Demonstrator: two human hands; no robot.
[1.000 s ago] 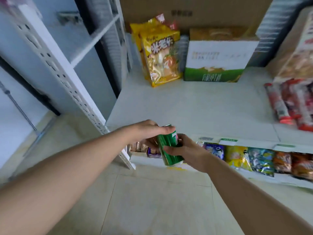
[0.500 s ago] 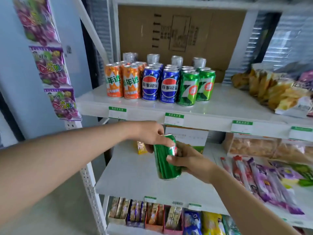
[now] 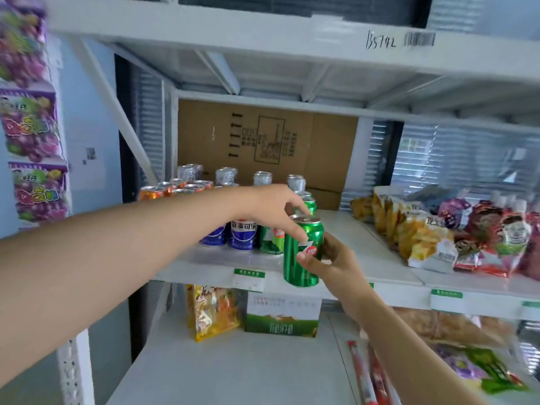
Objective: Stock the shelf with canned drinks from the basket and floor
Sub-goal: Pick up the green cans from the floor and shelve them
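My right hand (image 3: 331, 263) wraps the can (image 3: 302, 255) mid-body, my left hand (image 3: 273, 209) pinching its rim. I've raised it from down low to the shelf's (image 3: 380, 267) front edge, beside the stocked cans (image 3: 242, 233), so setting down looks next.

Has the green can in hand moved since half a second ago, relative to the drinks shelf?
Yes, upward. The green can was below the drinks shelf's front edge; now its top is above that edge, beside the shelved green cans.
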